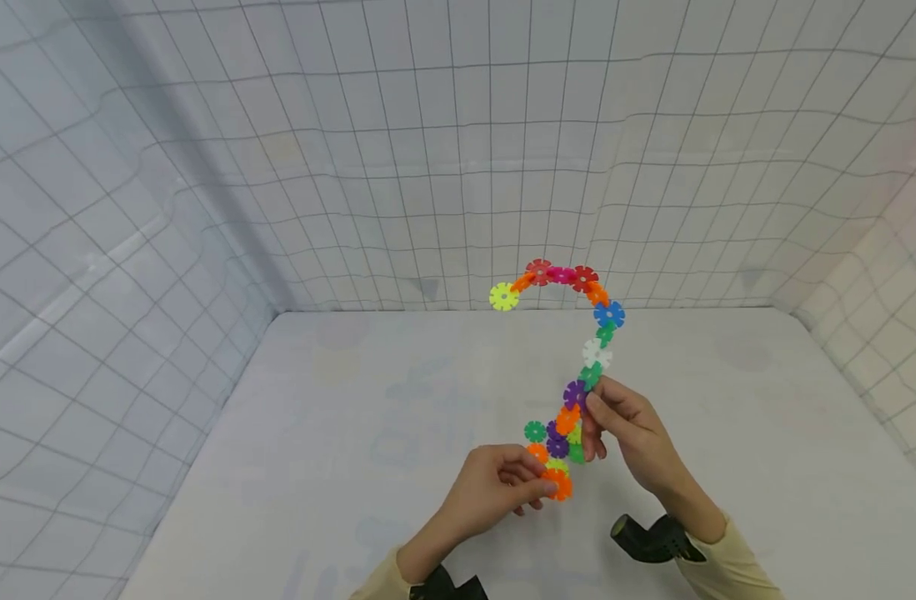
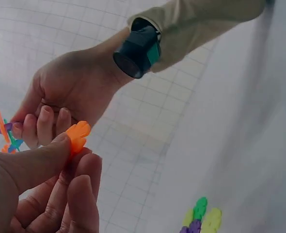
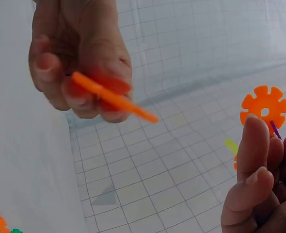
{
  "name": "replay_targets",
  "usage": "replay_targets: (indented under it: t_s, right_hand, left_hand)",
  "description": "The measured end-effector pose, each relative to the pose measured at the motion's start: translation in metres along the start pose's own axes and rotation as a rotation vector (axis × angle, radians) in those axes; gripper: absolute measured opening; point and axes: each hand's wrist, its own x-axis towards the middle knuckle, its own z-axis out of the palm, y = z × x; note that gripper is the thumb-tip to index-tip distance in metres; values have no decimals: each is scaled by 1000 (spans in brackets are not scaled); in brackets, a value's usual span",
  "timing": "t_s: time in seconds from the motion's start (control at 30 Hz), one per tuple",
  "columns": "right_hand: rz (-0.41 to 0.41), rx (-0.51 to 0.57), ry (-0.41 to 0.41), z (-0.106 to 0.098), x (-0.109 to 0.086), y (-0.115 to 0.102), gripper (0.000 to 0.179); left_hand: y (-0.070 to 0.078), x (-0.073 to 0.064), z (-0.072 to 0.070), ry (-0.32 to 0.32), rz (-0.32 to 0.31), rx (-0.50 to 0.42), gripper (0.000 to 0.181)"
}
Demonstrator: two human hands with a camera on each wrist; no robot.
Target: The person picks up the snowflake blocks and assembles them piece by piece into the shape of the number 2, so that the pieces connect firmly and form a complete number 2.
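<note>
A curved chain of flat, notched plastic discs (image 1: pixel 609 314) in many colours arches up and leftward from my right hand (image 1: pixel 633 429). Thumb and fingers of that hand pinch it at a purple disc (image 1: pixel 575 395) near its lower end. An orange disc (image 3: pixel 264 103) forms that lower end, standing up beside the fingertips in the right wrist view. To the lower left, my left hand (image 1: pixel 495 486) pinches a separate orange disc (image 2: pixel 78 136) between thumb and fingers. In the right wrist view this disc (image 3: pixel 138 112) is seen edge-on.
Loose discs (image 1: pixel 535 431) in green, purple, yellow and orange lie on the white table (image 1: pixel 337 433) beneath and between the hands. Pale, grid-lined sheeting (image 1: pixel 465 167) rises behind the table and along both sides. Each wrist wears a black camera (image 1: pixel 645 540).
</note>
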Motion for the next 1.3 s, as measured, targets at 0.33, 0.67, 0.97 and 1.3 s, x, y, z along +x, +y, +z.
replay_targets:
  t_s: [0.33, 0.67, 0.97, 1.3]
  right_hand:
    - [9, -45, 23, 2, 1, 0, 22]
    - [33, -92, 17, 5, 2, 5, 21]
    - [22, -107, 7, 8, 1, 5, 22]
    - [-11, -155, 3, 9, -1, 10, 19]
  left_hand:
    - [17, -7, -10, 105, 26, -157, 16]
    - [19, -8, -14, 156, 30, -206, 17]
    - [20, -9, -13, 176, 31, -196, 16]
    - [38, -14, -12, 215, 82, -150, 9]
